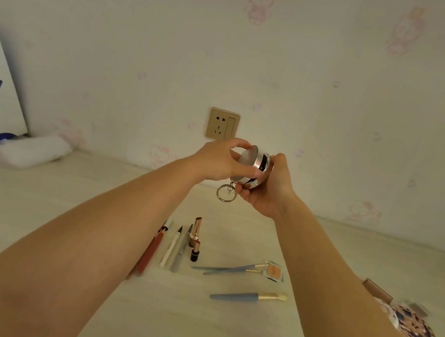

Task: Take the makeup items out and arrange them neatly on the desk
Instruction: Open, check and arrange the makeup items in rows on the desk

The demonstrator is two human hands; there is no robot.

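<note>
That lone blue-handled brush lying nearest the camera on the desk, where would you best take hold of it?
Grip the blue-handled brush at mid-handle, coming straight down from above. It lies flat on the desk with bare surface on both long sides, so fingers fit either side; the handle is the longest, firmest part, and the pale bristles at its right end stay untouched.

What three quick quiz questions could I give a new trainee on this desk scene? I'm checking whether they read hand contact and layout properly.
1. True or false: both hands hold the silver case above the desk.
2. What dangles below the case? A) a key ring B) a brush C) a ribbon
3. Fill in: the single blue-handled brush lies nearer the camera than the ____ compact.

Key
1. True: the left hand and right hand both grip it, clear of the desk.
2. A: a metal key ring hangs under it.
3. Orange.
</note>
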